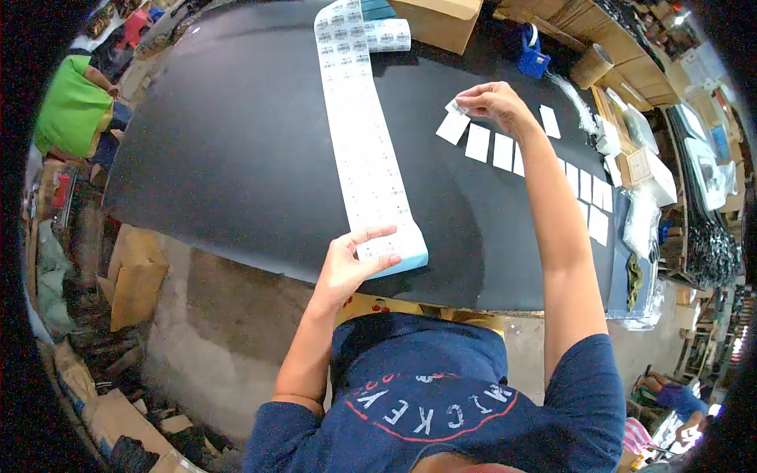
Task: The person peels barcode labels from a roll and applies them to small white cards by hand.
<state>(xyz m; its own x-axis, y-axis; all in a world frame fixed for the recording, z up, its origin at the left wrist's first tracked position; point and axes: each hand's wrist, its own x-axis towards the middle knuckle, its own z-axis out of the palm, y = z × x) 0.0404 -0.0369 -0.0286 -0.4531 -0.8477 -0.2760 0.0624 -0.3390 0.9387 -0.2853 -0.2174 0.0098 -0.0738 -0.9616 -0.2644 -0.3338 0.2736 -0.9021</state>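
A long strip of printed labels (359, 134) runs down the black table toward me, its near end curled over to show a light blue underside. My left hand (347, 264) holds that near end, fingers on top and thumb near the edge. Up to the right, my right hand (493, 104) pinches a small printed label (456, 107). This label overlaps the top of a white card (453, 128) at the left end of a row. Beside it lie another white card (477, 143) and several more, partly hidden behind my right forearm.
The label roll (388, 35) sits at the far edge by a cardboard box (438, 24). A blue tape dispenser (533, 57) and a cardboard tube (591, 66) stand back right. Plastic bags (643, 225) lie along the right edge. A person in green (71, 110) is at left.
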